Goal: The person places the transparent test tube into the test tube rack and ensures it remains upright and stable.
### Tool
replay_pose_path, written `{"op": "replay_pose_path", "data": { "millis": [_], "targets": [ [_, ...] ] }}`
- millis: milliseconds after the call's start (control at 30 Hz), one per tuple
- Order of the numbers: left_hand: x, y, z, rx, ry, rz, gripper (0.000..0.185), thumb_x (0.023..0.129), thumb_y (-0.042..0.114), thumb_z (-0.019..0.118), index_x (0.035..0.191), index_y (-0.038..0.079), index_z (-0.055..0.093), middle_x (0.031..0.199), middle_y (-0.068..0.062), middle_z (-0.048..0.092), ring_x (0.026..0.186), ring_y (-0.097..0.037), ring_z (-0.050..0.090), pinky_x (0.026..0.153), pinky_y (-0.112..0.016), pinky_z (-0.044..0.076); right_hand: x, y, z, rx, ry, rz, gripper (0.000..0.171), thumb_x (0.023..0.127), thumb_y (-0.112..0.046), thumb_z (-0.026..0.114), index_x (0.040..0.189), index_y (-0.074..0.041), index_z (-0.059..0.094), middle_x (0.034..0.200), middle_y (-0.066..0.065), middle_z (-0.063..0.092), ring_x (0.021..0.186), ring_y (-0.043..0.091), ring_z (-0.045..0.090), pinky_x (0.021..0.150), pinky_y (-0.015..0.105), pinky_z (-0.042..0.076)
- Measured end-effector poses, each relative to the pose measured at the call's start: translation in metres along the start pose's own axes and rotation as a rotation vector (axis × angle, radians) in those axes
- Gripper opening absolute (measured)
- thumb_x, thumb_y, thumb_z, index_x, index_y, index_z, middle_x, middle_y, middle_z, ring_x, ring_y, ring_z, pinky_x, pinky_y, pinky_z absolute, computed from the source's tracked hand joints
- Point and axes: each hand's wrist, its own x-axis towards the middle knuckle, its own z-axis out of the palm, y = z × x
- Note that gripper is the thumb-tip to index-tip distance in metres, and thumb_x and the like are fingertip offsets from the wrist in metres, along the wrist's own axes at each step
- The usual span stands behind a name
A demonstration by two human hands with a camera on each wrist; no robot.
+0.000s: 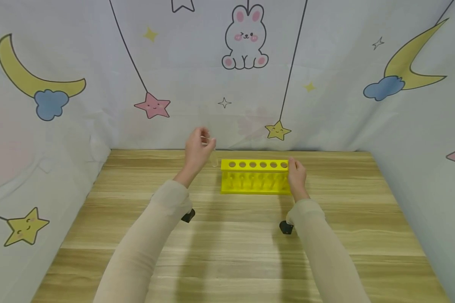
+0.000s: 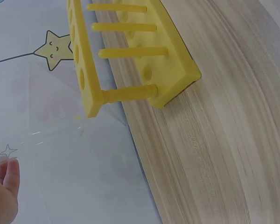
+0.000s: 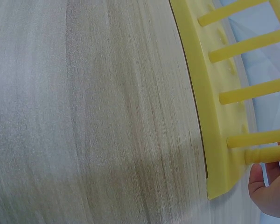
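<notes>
A yellow test tube rack (image 1: 255, 166) stands upright on the wooden table, with a row of round holes along its top. My left hand (image 1: 199, 148) pinches a clear test tube (image 1: 214, 159) between thumb and fingers, just left of the rack. The tube is tilted, its rounded lower end near the rack's left end; in the left wrist view the faint test tube (image 2: 56, 130) points toward the rack. My right hand (image 1: 297, 174) grips the rack's right end. In the right wrist view, thumb and fingers of the right hand (image 3: 273, 189) close around the end post.
The wooden table (image 1: 235, 244) reaches back to a white cloth backdrop (image 1: 197, 63) printed with stars, moons and a rabbit. Cloth also hangs along both sides. A black wrist camera (image 1: 188, 216) shows under the left sleeve, another black wrist camera (image 1: 286, 227) beside the right.
</notes>
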Motion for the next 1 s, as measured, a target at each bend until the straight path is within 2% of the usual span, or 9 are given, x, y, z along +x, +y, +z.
{"op": "replay_pose_path", "data": {
  "millis": [367, 667, 1000],
  "targets": [
    [0.0, 0.009, 0.011, 0.016, -0.03, 0.009, 0.029, 0.082, 0.012, 0.057, 0.107, 0.0, 0.048, 0.096, -0.012, 0.053, 0.087, -0.02, 0.055, 0.075, -0.026, 0.051, 0.0, 0.0, 0.001, -0.022, 0.001, 0.018, 0.034, 0.092, -0.043, 0.036, 0.081, -0.012, 0.046, 0.064, 0.0, 0.032, 0.054, 0.011, 0.029, 0.052, 0.023, 0.03],
    [0.0, 0.009, 0.02, 0.008, -0.029, 0.033, 0.028, 0.081, 0.011, 0.059, 0.105, 0.0, 0.049, 0.094, -0.012, 0.053, 0.085, -0.02, 0.055, 0.074, -0.025, 0.051, 0.0, 0.0, 0.001, -0.003, -0.003, 0.021, 0.033, 0.092, -0.042, 0.037, 0.079, -0.013, 0.045, 0.063, -0.001, 0.031, 0.052, 0.009, 0.028, 0.051, 0.022, 0.029],
    [-0.001, 0.013, 0.028, -0.015, -0.033, 0.03, 0.029, 0.081, 0.011, 0.059, 0.106, -0.001, 0.048, 0.095, -0.011, 0.053, 0.087, -0.02, 0.055, 0.075, -0.025, 0.051, 0.0, -0.001, 0.0, -0.022, -0.001, 0.031, 0.038, 0.092, -0.043, 0.036, 0.093, -0.008, 0.052, 0.066, 0.0, 0.033, 0.054, 0.009, 0.03, 0.051, 0.021, 0.03]
  ]
}}
